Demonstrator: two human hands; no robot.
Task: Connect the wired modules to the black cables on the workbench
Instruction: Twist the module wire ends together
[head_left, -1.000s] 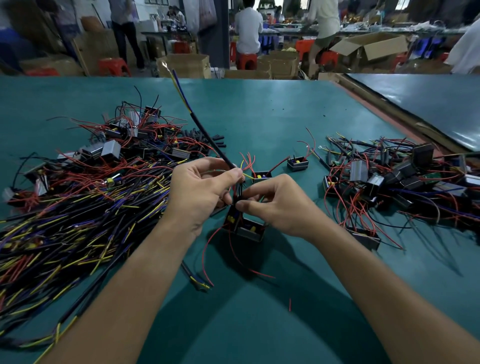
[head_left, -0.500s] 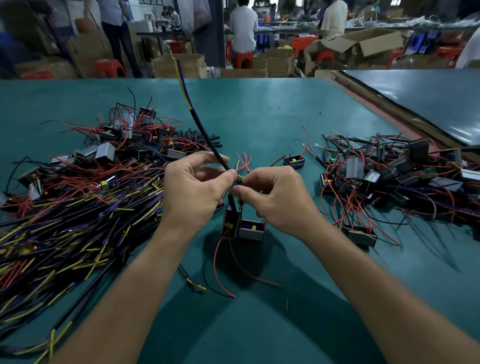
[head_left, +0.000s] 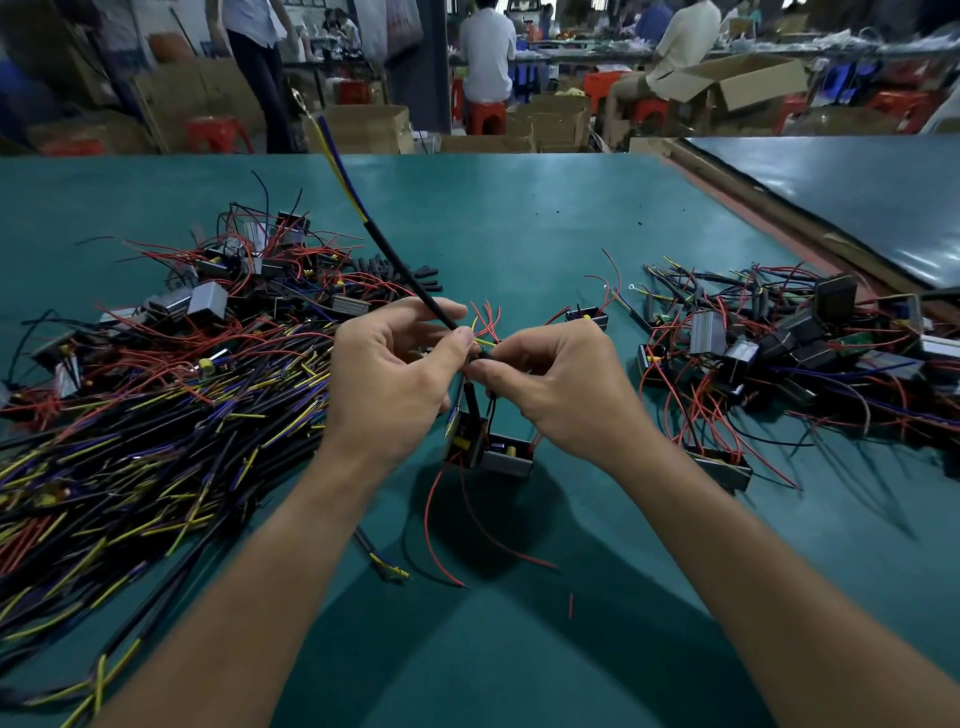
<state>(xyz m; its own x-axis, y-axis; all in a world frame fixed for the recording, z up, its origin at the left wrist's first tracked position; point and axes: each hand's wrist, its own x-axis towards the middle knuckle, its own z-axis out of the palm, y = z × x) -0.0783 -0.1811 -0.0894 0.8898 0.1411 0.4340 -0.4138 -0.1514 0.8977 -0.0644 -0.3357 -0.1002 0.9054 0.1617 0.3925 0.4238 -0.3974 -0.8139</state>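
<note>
Together, left hand (head_left: 389, 374), right hand (head_left: 561, 384), pinching one black cable (head_left: 400, 265)

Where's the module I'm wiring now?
Head view, centre: the module is just below the left hand and right hand, between the left cable heap and the right module pile.

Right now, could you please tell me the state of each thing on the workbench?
left hand, pinching the black cable.
right hand, pinching a module wire.
black cable, raised, slanting up and away.
module, below the hands, red leads trailing.
cable pile, loose heap at left.
module pile, tangled heap at right.
</note>
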